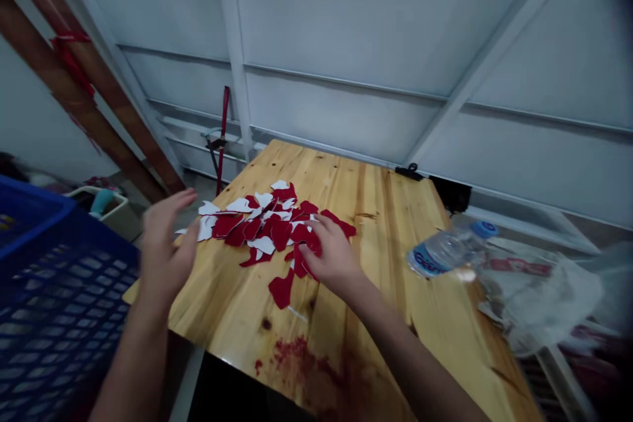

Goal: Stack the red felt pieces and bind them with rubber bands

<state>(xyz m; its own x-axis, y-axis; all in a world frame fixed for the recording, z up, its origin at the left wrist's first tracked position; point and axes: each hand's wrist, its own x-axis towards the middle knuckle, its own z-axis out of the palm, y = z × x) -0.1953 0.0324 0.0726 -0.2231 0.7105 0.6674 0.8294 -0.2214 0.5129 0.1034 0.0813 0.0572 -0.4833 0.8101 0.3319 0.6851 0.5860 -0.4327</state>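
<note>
A loose pile of small, irregular cut pieces (281, 235), red on one side and white on the other, lies on the wooden table (380, 224); they look like felt or fabric. My right hand (332, 252) is over the pile's right side, its fingertips on or just above the red pieces, thumb and fingers apart. Left of the pile, my left hand (165, 247) is raised near the table's left edge. It holds nothing; its thumb stands away from the fingers, which are slightly blurred. One red piece (281, 288) sits nearer the front than the rest.
A clear plastic bottle (448, 250) with a blue cap lies on its side at the right. Beside it a crumpled plastic bag (554, 297) hangs past the table edge. A blue crate (59, 303) stands at the left. Red residue (297, 356) marks the front of the tabletop.
</note>
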